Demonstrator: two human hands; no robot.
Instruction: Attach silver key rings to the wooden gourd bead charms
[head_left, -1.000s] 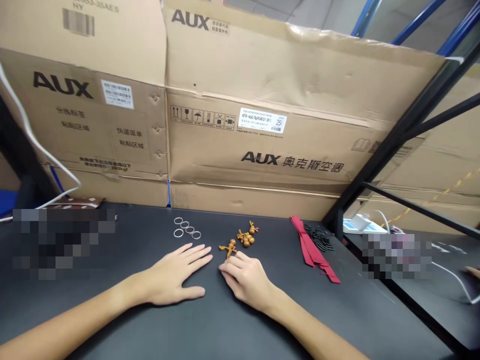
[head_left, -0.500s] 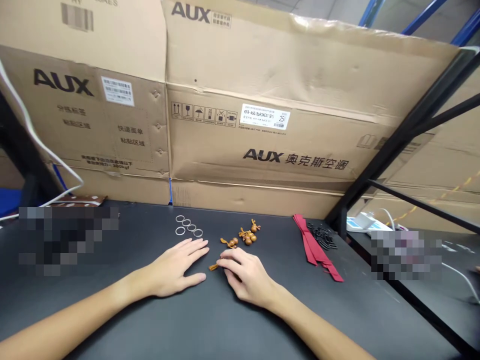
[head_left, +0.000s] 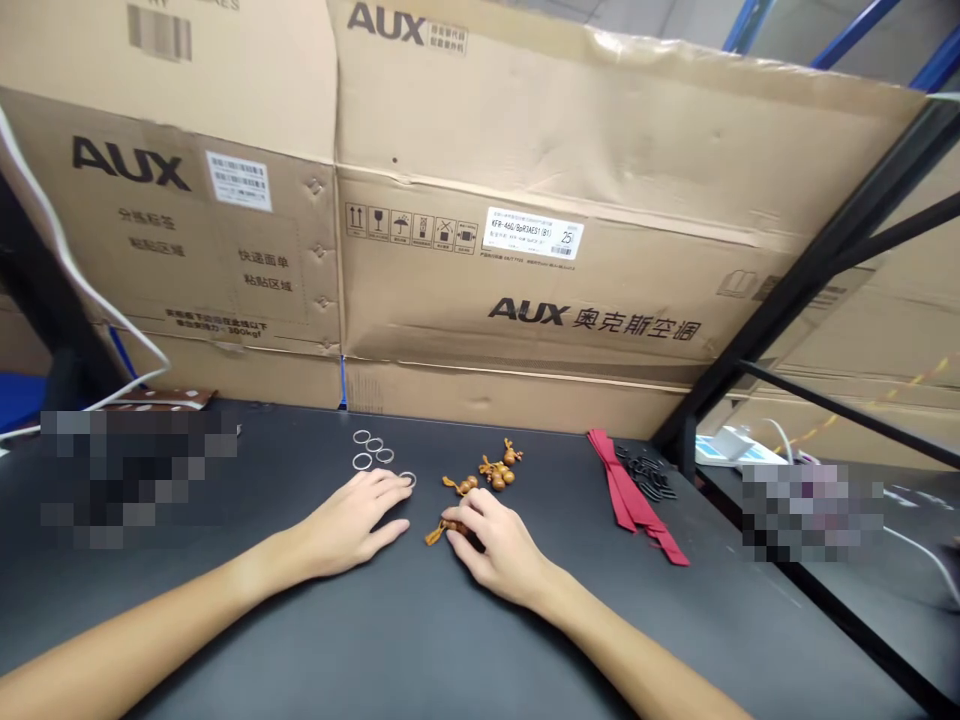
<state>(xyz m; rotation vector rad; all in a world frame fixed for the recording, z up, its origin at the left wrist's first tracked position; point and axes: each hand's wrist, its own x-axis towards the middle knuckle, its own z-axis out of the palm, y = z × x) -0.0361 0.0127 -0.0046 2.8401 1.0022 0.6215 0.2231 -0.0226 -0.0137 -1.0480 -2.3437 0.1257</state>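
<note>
Several thin silver rings (head_left: 385, 456) lie on the dark table, left of centre. My left hand (head_left: 349, 525) rests palm down just in front of them, thumb apart, its fingertips touching the nearest ring (head_left: 407, 479). To the right, my right hand (head_left: 495, 545) has its fingers closed on a small brown gourd charm, mostly hidden by the fingers, with its orange cord (head_left: 433, 535) sticking out to the left. Behind that hand lie several more gourd charms (head_left: 499, 475) with orange cords.
Red ribbon strips (head_left: 626, 490) and a pile of black clasps (head_left: 649, 475) lie at the right. Cardboard (head_left: 525, 300) stands along the table's back edge. A black metal frame bar (head_left: 795, 290) slants at the right, and a white cable (head_left: 82, 280) hangs at the left.
My left hand has drawn slightly back and left, and the nearest ring has shifted a little right and towards me. The charm at my right hand has moved slightly right; more of its cord shows.
</note>
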